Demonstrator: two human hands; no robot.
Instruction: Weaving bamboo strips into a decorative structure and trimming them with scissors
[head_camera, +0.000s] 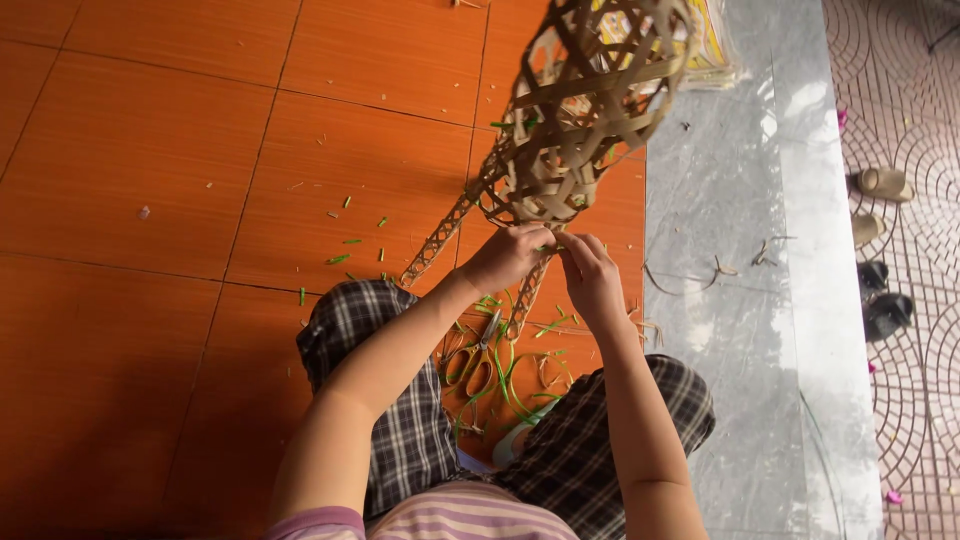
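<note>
Hands first: my left hand and right hand both pinch the bottom of the woven bamboo basket, which rises above them. Yellow scissors lie below on the orange floor.

Orange tiled floor fills the frame's left and centre. Green strip offcuts and yellow-handled scissors lie on it.

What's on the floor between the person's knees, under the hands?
In the head view, yellow-handled scissors lie there among green strips, below the left hand and right hand.
</note>
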